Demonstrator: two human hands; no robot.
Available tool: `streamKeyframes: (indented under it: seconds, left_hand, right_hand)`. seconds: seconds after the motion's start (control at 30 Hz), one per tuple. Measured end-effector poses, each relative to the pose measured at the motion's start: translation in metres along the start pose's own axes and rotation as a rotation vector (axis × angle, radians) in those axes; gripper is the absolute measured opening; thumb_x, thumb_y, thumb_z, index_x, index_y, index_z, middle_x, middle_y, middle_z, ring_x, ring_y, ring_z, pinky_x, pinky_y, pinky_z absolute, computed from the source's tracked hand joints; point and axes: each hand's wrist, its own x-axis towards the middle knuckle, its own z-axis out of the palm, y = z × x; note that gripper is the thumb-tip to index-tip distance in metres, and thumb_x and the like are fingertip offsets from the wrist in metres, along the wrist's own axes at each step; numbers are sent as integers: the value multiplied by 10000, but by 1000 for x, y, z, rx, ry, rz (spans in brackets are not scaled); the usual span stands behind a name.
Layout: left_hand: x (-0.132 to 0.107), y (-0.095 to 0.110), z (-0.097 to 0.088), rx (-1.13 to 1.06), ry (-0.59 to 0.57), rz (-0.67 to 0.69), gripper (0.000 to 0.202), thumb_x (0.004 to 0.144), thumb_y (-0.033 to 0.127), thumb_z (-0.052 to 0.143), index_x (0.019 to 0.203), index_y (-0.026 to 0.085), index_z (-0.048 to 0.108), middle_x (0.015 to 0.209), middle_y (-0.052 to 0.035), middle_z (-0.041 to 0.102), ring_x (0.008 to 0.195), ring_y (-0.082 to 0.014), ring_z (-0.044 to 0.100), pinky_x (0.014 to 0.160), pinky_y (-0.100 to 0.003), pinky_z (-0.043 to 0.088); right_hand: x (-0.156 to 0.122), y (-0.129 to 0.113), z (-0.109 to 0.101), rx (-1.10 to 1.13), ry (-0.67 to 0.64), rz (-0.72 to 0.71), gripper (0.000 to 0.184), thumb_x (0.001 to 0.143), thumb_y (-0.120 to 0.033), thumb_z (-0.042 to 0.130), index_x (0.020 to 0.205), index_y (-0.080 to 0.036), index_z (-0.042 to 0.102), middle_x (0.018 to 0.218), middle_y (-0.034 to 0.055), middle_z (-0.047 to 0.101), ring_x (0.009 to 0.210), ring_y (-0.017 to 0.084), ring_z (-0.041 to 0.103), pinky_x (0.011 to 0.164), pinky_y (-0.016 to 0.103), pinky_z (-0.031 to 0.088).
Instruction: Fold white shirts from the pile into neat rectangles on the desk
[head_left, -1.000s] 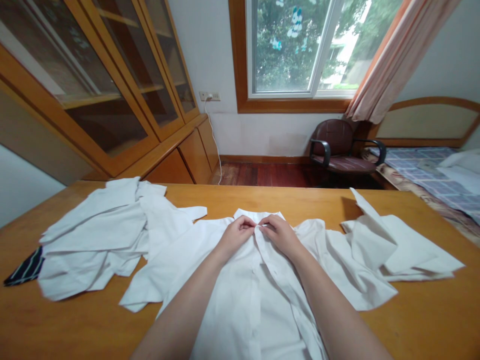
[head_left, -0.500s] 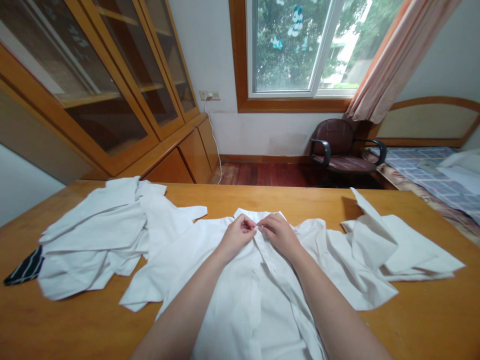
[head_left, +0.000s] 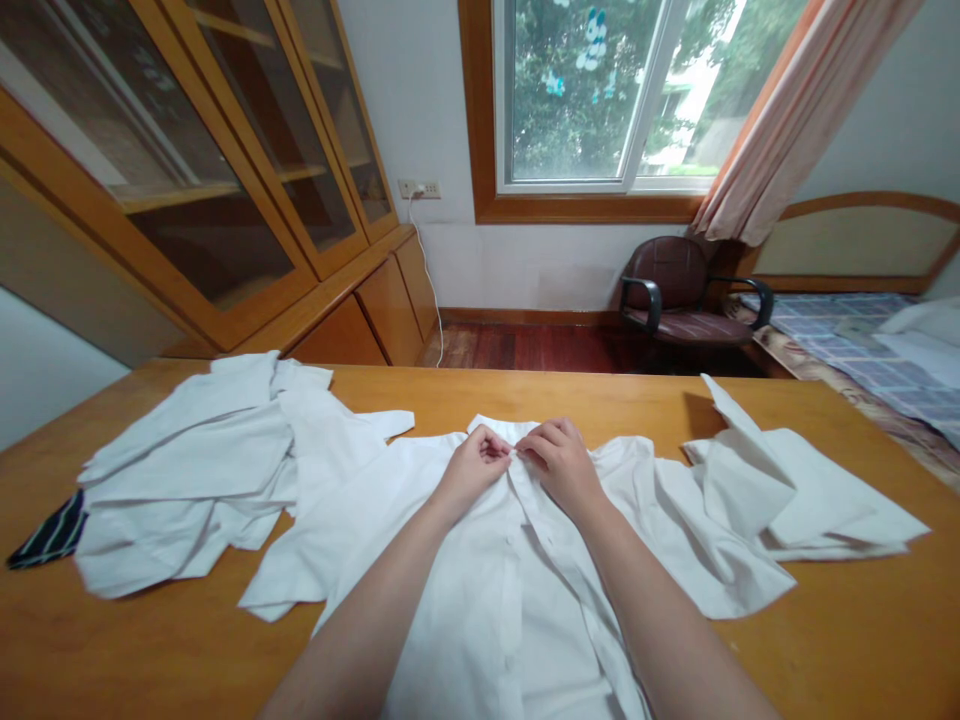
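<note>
A white short-sleeved shirt [head_left: 472, 590] lies spread on the wooden table, its collar toward the far edge and its front placket partly open below my hands. Just under the collar, my left hand [head_left: 480, 462] pinches the placket edge between thumb and fingers. My right hand [head_left: 556, 458] meets it there, fingertips closed on the other front edge. Small buttons show down the placket. What sits exactly between the fingertips is too small to make out.
On the left of the table [head_left: 847, 640] lies a pile of white garments [head_left: 187, 450] with a dark striped piece [head_left: 51, 532]. Folded white cloth [head_left: 817, 490] rests at the right. Beyond stand a glass-door cabinet [head_left: 300, 250], an armchair [head_left: 679, 290] and a bed [head_left: 855, 315].
My right hand's fingers have bent and lifted slightly at the collar. My left hand keeps its pinch in nearly the same place, and the shirt lies as before.
</note>
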Motion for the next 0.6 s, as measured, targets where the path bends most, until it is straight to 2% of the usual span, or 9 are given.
streamKeyframes:
  seconds: [0.2, 0.3, 0.47, 0.6]
  left_hand:
    - [0, 3, 1, -15, 23, 4, 251, 701, 189, 710, 792, 212, 477, 867, -19, 699, 885, -171, 678, 877, -339, 521]
    - [0, 3, 1, -7, 37, 8, 254, 706, 200, 727, 788, 209, 487, 855, -14, 686, 881, -170, 674, 881, -339, 519]
    - [0, 2, 0, -11, 34, 14, 254, 713, 220, 729, 788, 209, 487, 852, -8, 676, 874, -166, 669, 867, -329, 515]
    - [1, 2, 0, -20, 30, 6, 261, 717, 228, 730, 785, 210, 478, 856, -7, 675, 870, -165, 665, 871, -331, 510]
  right_hand:
    - [1, -5, -3, -19, 46, 43, 64, 907, -262, 701, 966, -237, 704, 962, 60, 659, 963, 250, 512, 857, 379, 420]
    - [1, -8, -5, -15, 54, 62, 39, 895, -243, 695, 910, -215, 673, 934, 62, 612, 927, 241, 508, 822, 365, 414]
    - [2, -14, -10, 2, -34, -7, 81, 884, -190, 643, 807, -215, 658, 842, 32, 584, 836, 203, 515, 835, 353, 390]
    - [2, -13, -11, -13, -60, -24, 96, 877, -269, 680, 796, -216, 679, 817, 29, 587, 802, 193, 518, 826, 351, 385]
